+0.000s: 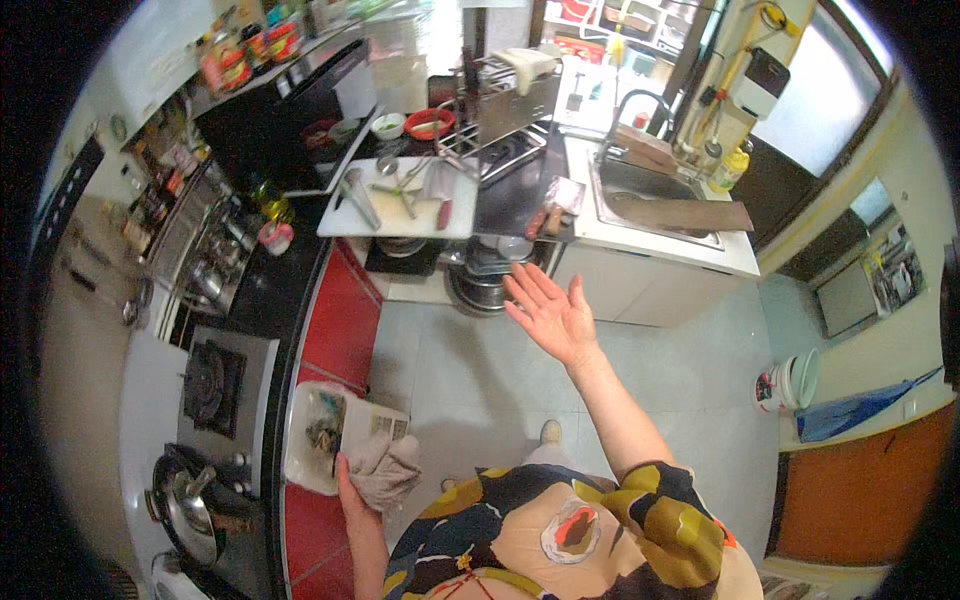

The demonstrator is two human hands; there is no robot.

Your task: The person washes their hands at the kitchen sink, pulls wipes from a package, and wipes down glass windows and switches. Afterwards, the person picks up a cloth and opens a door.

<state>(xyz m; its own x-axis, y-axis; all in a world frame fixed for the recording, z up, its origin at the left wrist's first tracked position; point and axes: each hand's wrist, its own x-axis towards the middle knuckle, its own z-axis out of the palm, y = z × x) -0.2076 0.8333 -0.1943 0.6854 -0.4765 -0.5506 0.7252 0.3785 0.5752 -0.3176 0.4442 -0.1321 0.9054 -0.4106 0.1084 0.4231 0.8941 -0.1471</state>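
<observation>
Over the floor before me my right hand is raised with its palm up and fingers apart, holding nothing. Low at the left, my left hand is partly hidden behind a crumpled light cloth that it grips. The cloth lies against a white plastic bin with some refuse inside, beside the red cabinet front. Whether the left hand also touches the bin cannot be told. Ahead, a white cutting board bears a knife, tongs and other utensils. Right of it, a cleaver and wooden-handled tools lie at the counter edge.
A gas burner and a lidded wok are on the left counter. Stacked metal pots stand below the far counter. A sink with a brown board across it is ahead right. White buckets stand by the right wall.
</observation>
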